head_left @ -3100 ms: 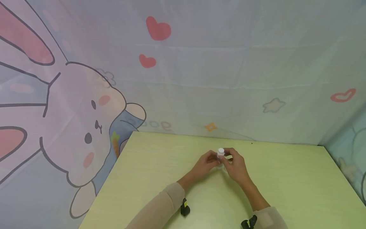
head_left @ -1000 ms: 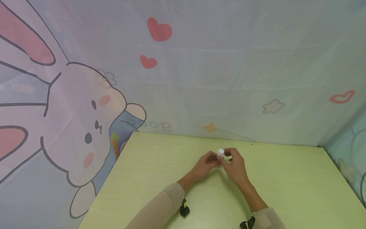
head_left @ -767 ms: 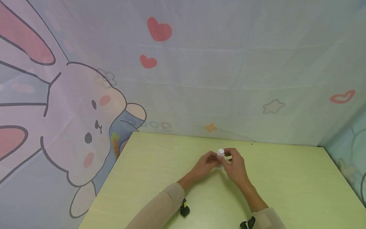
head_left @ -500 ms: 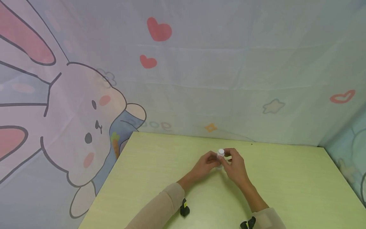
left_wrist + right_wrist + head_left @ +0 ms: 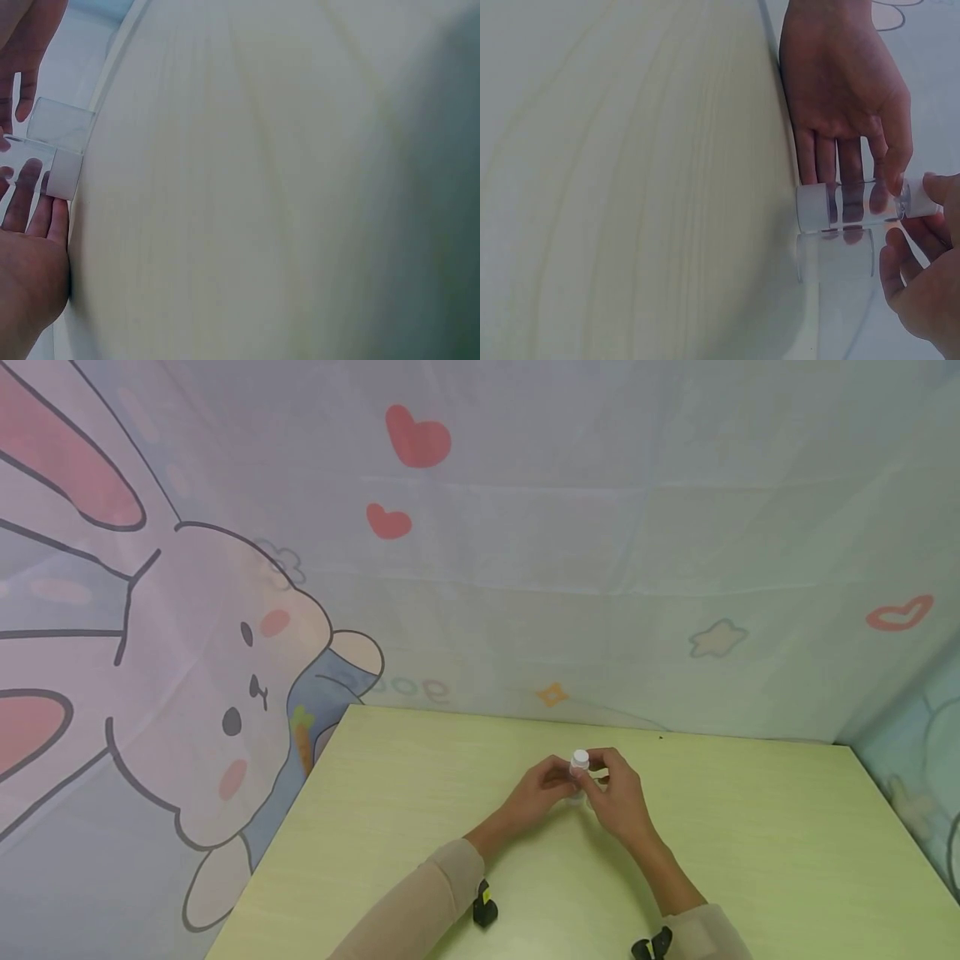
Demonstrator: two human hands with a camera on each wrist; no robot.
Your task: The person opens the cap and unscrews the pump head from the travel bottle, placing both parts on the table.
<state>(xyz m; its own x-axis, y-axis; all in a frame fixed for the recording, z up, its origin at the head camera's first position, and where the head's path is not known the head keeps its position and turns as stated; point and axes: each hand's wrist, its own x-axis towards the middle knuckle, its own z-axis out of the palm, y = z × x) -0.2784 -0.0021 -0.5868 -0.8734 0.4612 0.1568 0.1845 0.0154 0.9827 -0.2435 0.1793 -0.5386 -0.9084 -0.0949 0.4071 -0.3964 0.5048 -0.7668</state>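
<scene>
A small clear bottle (image 5: pixel 855 204) with a white cap (image 5: pixel 581 757) and a white band at its base stands upright on the table between my hands. My left hand (image 5: pixel 534 792) grips its upper body with thumb and forefinger, the other fingers stretched behind the clear wall. My right hand (image 5: pixel 618 797) pinches near the top, its thumb by the cap; in the right wrist view part of this hand is cut off by the frame edge. Beside the bottle's foot, touching or nearly so, is a clear open-looking cylinder (image 5: pixel 836 255). The left wrist view catches both hands and the cylinder (image 5: pixel 61 126) at its edge.
The pale yellow-green table (image 5: pixel 420 760) reaches back to a cloth backdrop (image 5: pixel 525 543) printed with a rabbit and hearts. A tiny dark speck (image 5: pixel 661 737) lies near the rear edge. Black wrist devices (image 5: pixel 485 906) sit at both cuffs.
</scene>
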